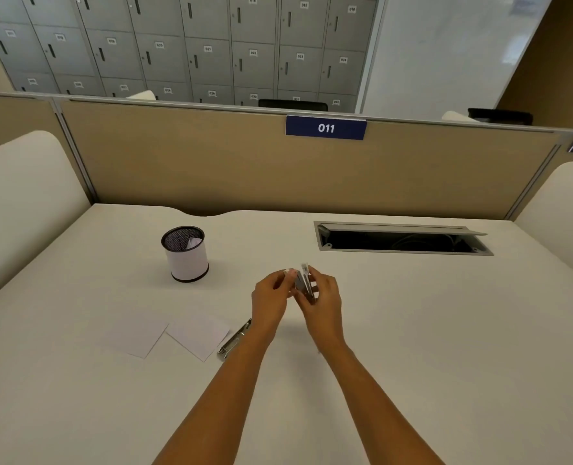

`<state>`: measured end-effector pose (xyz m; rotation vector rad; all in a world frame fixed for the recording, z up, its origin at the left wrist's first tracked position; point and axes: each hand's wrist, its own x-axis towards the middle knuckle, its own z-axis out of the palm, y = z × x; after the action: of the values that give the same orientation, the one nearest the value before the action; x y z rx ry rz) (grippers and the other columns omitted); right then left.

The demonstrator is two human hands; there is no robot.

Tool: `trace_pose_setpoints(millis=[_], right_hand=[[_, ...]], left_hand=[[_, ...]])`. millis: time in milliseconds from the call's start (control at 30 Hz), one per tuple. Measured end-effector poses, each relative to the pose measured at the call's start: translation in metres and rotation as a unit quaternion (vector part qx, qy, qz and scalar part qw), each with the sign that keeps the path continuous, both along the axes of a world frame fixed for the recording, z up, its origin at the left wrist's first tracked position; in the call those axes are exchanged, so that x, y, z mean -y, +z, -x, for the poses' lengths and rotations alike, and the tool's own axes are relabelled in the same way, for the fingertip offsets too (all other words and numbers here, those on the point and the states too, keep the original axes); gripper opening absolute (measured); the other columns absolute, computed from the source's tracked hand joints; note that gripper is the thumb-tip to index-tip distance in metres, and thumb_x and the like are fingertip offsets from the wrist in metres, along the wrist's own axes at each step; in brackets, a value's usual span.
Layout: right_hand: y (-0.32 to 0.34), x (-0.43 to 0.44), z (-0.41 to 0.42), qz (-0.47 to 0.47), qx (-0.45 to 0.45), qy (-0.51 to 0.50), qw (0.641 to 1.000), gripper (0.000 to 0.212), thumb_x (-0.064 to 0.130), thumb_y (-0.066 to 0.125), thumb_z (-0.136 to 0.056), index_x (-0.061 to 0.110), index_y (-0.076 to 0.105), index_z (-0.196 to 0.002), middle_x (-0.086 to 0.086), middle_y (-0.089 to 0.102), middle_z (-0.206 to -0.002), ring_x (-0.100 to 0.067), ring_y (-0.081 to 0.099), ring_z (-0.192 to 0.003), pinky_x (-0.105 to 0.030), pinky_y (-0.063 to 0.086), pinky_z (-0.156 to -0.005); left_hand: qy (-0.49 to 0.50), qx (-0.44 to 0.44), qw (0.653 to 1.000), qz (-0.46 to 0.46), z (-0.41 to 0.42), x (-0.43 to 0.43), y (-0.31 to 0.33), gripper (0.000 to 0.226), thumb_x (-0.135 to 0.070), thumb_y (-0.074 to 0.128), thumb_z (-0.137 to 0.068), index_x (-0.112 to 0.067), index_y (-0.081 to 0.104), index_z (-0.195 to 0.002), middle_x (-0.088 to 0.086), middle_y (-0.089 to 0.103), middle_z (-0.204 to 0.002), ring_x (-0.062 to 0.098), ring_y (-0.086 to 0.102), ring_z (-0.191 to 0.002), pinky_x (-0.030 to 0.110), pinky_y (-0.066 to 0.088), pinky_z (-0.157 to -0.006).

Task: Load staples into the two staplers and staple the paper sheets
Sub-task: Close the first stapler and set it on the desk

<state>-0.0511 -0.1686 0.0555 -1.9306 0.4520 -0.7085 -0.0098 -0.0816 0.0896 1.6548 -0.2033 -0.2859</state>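
Silver stapler (304, 280) on end, slightly tilted

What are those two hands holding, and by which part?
A small silver stapler, tilted upright. The right hand grips its lower body; the left hand pinches near its upper end.

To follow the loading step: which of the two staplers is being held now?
The silver stapler gripped between the left hand and right hand, above the desk. The other stapler lies on the desk, beside a paper sheet.
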Motion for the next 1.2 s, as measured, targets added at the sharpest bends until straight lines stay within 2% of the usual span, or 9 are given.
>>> trace_pose_setpoints(millis=[67, 200, 433, 533, 667, 833, 967, 1100, 1200], right_hand=[[0.007, 0.002, 0.002, -0.017, 0.003, 0.022, 1.0, 0.046, 0.025, 0.066, -0.083, 0.02, 0.051, -0.126, 0.008, 0.049, -0.109, -0.005, 0.054, -0.09, -0.004, 0.046, -0.066], [0.021, 0.014, 0.004, -0.044, -0.009, 0.068, 0.997, 0.021, 0.033, 0.059, -0.087, 0.029, 0.052, -0.107, 0.012, 0.056, -0.103, -0.001, 0.057, -0.088, -0.004, 0.045, -0.064], [0.038, 0.027, 0.001, 0.003, -0.067, 0.128, 0.99, 0.013, 0.035, 0.06, -0.086, 0.044, 0.051, -0.088, 0.028, 0.055, -0.086, 0.013, 0.057, -0.078, 0.005, 0.039, -0.058], [0.039, 0.028, 0.0, 0.012, -0.07, 0.128, 0.989, 0.013, 0.037, 0.062, -0.084, 0.045, 0.051, -0.083, 0.026, 0.056, -0.085, 0.005, 0.059, -0.075, 0.003, 0.041, -0.053], [0.04, 0.028, -0.002, 0.016, -0.077, 0.142, 0.987, 0.017, 0.034, 0.064, -0.083, 0.045, 0.051, -0.08, 0.022, 0.056, -0.085, -0.004, 0.06, -0.075, -0.004, 0.046, -0.048], [0.042, 0.029, -0.005, 0.056, -0.1, 0.147, 0.982, 0.021, 0.031, 0.067, -0.079, 0.041, 0.049, -0.077, 0.019, 0.055, -0.08, -0.008, 0.056, -0.067, -0.004, 0.043, -0.046], [0.042, 0.028, -0.008, 0.08, -0.093, 0.13, 0.984, 0.021, 0.025, 0.069, -0.078, 0.034, 0.049, -0.08, 0.012, 0.055, -0.079, -0.01, 0.053, -0.065, -0.009, 0.043, -0.053], [0.04, 0.019, -0.009, 0.08, -0.063, 0.085, 0.991, 0.018, 0.024, 0.067, -0.081, 0.028, 0.051, -0.088, 0.007, 0.055, -0.087, -0.009, 0.053, -0.068, -0.009, 0.042, -0.06], [0.039, 0.009, -0.009, 0.055, -0.025, 0.041, 0.997, 0.017, 0.024, 0.067, -0.082, 0.028, 0.052, -0.089, 0.008, 0.055, -0.088, -0.008, 0.053, -0.071, -0.005, 0.04, -0.06]], left_hand=[[0.002, -0.013, 1.0, 0.022, -0.001, -0.004, 0.002, 0.031, -0.035, 0.053, -0.091, -0.015, 0.065, -0.112, 0.005, 0.069, -0.106, 0.019, 0.065, -0.096, 0.03, 0.05, -0.091], [-0.036, 0.0, 0.999, 0.025, 0.001, -0.013, 0.007, 0.033, -0.031, 0.049, -0.093, -0.013, 0.062, -0.117, 0.007, 0.067, -0.114, 0.021, 0.064, -0.102, 0.035, 0.048, -0.099], [-0.053, 0.019, 0.998, 0.005, 0.007, -0.014, 0.017, 0.033, -0.025, 0.047, -0.095, -0.012, 0.059, -0.123, 0.01, 0.064, -0.122, 0.025, 0.06, -0.113, 0.045, 0.043, -0.104], [-0.055, 0.028, 0.998, 0.0, 0.008, -0.014, 0.02, 0.033, -0.025, 0.047, -0.095, -0.013, 0.059, -0.122, 0.011, 0.065, -0.12, 0.025, 0.06, -0.113, 0.045, 0.044, -0.104], [-0.056, 0.035, 0.998, -0.006, 0.009, -0.015, 0.018, 0.032, -0.025, 0.047, -0.094, -0.013, 0.061, -0.121, 0.01, 0.066, -0.117, 0.024, 0.06, -0.11, 0.041, 0.045, -0.102], [-0.065, 0.05, 0.997, -0.014, 0.008, -0.015, 0.014, 0.028, -0.029, 0.049, -0.094, -0.017, 0.063, -0.115, 0.005, 0.069, -0.108, 0.019, 0.064, -0.101, 0.029, 0.049, -0.092], [-0.052, 0.075, 0.995, -0.028, 0.009, -0.012, 0.014, 0.023, -0.025, 0.051, -0.093, -0.017, 0.065, -0.108, 0.002, 0.069, -0.099, 0.017, 0.064, -0.095, 0.017, 0.047, -0.08], [-0.002, 0.092, 0.995, -0.04, 0.011, -0.006, 0.018, 0.029, -0.023, 0.053, -0.091, -0.01, 0.062, -0.116, 0.01, 0.067, -0.113, 0.024, 0.061, -0.106, 0.028, 0.047, -0.091], [0.031, 0.107, 0.993, -0.039, 0.013, -0.003, 0.021, 0.031, -0.019, 0.053, -0.091, -0.008, 0.059, -0.121, 0.012, 0.064, -0.121, 0.025, 0.058, -0.111, 0.029, 0.044, -0.096]])
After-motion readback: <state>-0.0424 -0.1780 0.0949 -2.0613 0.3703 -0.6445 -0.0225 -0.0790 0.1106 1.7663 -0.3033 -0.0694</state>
